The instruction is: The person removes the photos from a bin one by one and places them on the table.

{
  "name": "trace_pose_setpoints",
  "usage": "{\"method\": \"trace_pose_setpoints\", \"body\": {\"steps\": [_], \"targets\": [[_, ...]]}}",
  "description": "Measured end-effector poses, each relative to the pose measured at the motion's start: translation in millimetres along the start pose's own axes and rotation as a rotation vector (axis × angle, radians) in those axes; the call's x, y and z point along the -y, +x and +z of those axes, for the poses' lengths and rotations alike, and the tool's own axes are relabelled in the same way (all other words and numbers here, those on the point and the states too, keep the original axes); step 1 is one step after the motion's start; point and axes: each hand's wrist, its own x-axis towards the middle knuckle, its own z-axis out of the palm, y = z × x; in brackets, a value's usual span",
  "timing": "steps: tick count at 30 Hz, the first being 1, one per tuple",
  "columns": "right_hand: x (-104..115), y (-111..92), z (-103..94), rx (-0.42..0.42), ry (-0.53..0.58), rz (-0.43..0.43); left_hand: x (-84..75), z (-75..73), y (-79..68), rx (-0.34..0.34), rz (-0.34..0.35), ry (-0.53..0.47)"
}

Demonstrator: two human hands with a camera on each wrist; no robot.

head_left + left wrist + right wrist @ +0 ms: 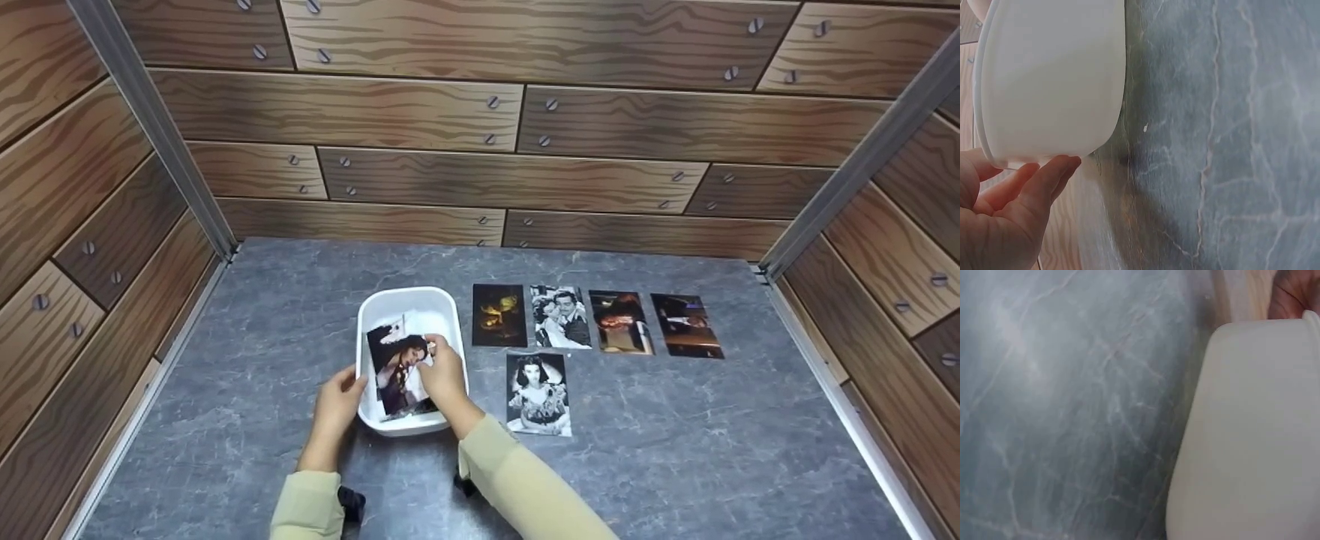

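Observation:
A white plastic tub (410, 298) stands on the grey marbled tabletop with several photo cards inside. My left hand (339, 397) grips the tub's left rim, thumb at the edge and fingers against the outer wall, as the left wrist view shows. Inside the tub, my right hand (444, 373) pinches the right edge of a colour photo card (396, 367) of a dark-haired person. Other cards lie partly hidden under it. The right wrist view shows the tub's outer wall (1252, 433) and part of a hand at its far side; the right fingers are out of that view.
Right of the tub, a row holds a dark yellow-lit card (499, 315), a black-and-white couple card (561, 317), and two colour cards (621, 322). A black-and-white portrait card (538, 394) lies below them. Wood-patterned panels (420, 120) wall the table in.

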Motion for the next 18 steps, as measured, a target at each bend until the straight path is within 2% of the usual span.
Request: {"method": "trace_pose_setpoints", "body": {"steps": [6, 10, 13, 14, 16, 18], "targets": [[4.9, 12.4, -21.0, -0.063, 0.214, 0.096, 1.5, 1.5, 1.3, -0.001, -0.020, -0.003], [6.6, 24.7, -52.2, -0.088, 0.340, 0.166, 1.9, 2.0, 1.9, -0.010, -0.036, -0.007], [-3.5, 34.2, -82.4, -0.084, 0.422, 0.209, 1.6, 2.4, 1.8, -0.013, -0.032, -0.018], [-13.1, 38.9, -92.3, -0.083, 0.435, 0.215, 1.6, 2.6, 1.9, -0.012, -0.030, -0.021], [-47.7, 51.2, -109.6, -0.070, 0.452, 0.193, 2.0, 2.7, 2.6, -0.010, -0.036, -0.023], [-100.6, 67.3, -123.2, -0.057, 0.494, 0.120, 2.0, 2.7, 3.1, -0.011, -0.044, -0.018]]}}
